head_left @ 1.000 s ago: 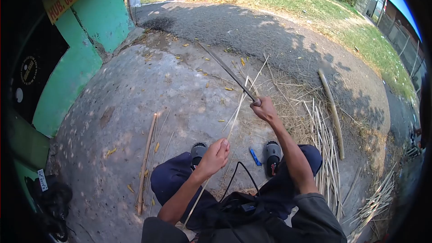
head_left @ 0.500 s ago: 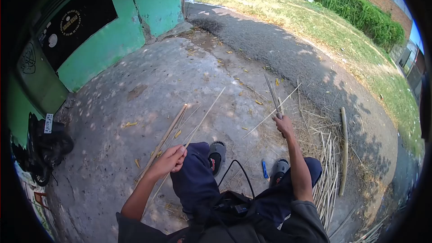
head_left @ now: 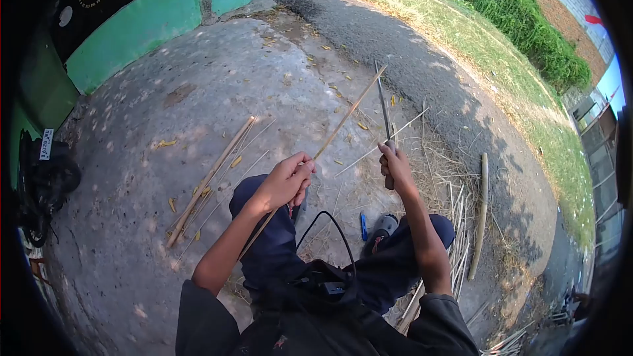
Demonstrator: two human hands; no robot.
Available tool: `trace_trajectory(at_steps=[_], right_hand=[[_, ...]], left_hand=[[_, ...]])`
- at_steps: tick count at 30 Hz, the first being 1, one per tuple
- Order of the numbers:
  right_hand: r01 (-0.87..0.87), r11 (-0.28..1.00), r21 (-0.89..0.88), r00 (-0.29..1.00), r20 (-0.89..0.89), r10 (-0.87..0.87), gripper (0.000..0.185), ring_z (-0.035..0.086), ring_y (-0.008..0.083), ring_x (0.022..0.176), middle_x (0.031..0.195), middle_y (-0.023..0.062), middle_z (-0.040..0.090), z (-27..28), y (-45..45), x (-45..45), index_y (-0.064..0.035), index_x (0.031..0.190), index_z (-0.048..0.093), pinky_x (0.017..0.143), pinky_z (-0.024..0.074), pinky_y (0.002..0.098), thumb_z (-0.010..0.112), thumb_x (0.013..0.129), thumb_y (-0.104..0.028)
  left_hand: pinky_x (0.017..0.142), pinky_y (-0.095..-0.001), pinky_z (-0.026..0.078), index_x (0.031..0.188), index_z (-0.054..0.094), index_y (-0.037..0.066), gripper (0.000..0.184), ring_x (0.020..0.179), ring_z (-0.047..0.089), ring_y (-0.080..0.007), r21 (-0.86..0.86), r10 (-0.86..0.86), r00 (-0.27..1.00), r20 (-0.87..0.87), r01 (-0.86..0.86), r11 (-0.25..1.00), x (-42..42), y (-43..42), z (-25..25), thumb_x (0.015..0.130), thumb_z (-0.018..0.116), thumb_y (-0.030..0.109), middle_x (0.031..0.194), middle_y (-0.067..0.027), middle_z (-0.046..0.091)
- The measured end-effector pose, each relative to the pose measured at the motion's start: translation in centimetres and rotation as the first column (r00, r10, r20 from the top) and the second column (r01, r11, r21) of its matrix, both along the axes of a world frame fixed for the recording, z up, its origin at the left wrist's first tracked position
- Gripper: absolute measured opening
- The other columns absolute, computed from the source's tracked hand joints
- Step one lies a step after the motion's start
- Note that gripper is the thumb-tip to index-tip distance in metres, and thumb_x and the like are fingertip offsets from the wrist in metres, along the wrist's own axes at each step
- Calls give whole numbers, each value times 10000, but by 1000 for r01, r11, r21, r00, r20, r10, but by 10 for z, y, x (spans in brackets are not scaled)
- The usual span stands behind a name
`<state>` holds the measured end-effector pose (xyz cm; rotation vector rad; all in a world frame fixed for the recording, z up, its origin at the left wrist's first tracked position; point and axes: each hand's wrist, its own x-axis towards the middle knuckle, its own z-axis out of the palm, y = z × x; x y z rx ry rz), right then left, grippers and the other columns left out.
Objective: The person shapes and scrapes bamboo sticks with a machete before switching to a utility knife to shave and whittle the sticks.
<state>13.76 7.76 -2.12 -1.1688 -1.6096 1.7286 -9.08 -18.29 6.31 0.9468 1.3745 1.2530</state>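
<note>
My left hand (head_left: pixel 287 183) is closed round a thin brown strip (head_left: pixel 349 113), which slants up and away to the right, its lower end passing back beneath my forearm. In my right hand (head_left: pixel 395 167) is the handle of a long narrow blade (head_left: pixel 383 102), held nearly upright. The strip's far end is close to the blade's tip; whether they touch I cannot tell. Under the blade, a pale strip (head_left: pixel 382 142) lies on the ground. A blue tool (head_left: pixel 363 226) rests on the concrete between my feet.
Brown sticks (head_left: pixel 211 181) lie at the left. Pale strips (head_left: pixel 459 231), dry shavings (head_left: pixel 432 171) and a thick pole (head_left: pixel 479 217) are at the right. A green wall (head_left: pixel 132 39) stands at the upper left, with a dark vehicle part (head_left: pixel 53 178) below it.
My left hand has released or set down the pale strip it held and now holds a browner one, raised toward the blade. The blade has turned more upright.
</note>
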Motion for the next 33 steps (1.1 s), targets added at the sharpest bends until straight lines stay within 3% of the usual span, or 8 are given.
trace_trajectory(at_steps=[2,6,7,11,19,22,27,33], right_hand=[[27,998,-49,970,-240,-38,314,415,47,536,690,-50,461,12,9,16,-98,894,554,453,324,239,700,1041,-335],[162,981,104,982,-109,-151,331,427,41,486,684,-18,524,56,-1,53,-84,882,545,432,323,225,722,1033,-320],[150,980,130,984,-119,-135,304,442,43,472,775,59,661,57,2,64,-71,933,538,429,340,225,739,1020,-283],[110,992,69,945,-315,-83,305,453,42,471,1109,210,767,48,9,83,-77,1020,481,427,365,226,773,979,-158],[207,971,116,949,-265,-171,358,497,18,577,964,120,763,53,6,72,-105,942,478,504,380,216,833,917,-63],[278,944,178,941,-251,-229,374,539,26,665,866,64,727,51,7,78,-110,938,496,579,411,224,864,892,-61],[352,899,260,929,-218,-300,361,622,80,732,837,55,701,50,9,86,-105,958,506,627,457,244,861,902,-69],[274,941,199,952,-195,-236,267,652,90,735,849,96,734,31,3,91,-87,935,524,597,446,225,788,973,-100]], left_hand=[[417,-237,419,1095,513,39,213,485,510,-73,24,-21,1000,22,21,1000,19,23,-14,1162,431,223,747,16,475],[447,-257,460,1098,508,24,262,498,545,-98,32,-124,983,132,121,992,56,68,-32,1176,377,237,739,10,472],[452,-264,468,1098,511,27,265,499,551,-105,14,-199,962,184,200,980,64,77,-32,1178,379,242,734,8,474],[501,-270,504,1089,520,24,300,553,607,-123,-1,-326,876,354,349,937,87,116,-49,1183,374,268,726,3,496],[592,-287,563,1181,564,-20,368,653,671,-145,50,-478,791,382,499,865,111,138,-49,1187,355,282,836,-66,667],[634,-280,580,1266,565,-24,286,719,695,-134,38,-340,865,370,352,935,120,132,-52,1161,467,223,858,-71,698],[674,-271,584,1116,698,-28,183,788,713,-101,-49,-393,918,-60,391,919,100,115,-69,1047,703,141,845,-58,733],[620,-241,559,1025,729,-18,183,678,687,-78,-29,-278,948,155,286,958,103,115,-76,1062,683,155,831,-72,748]])
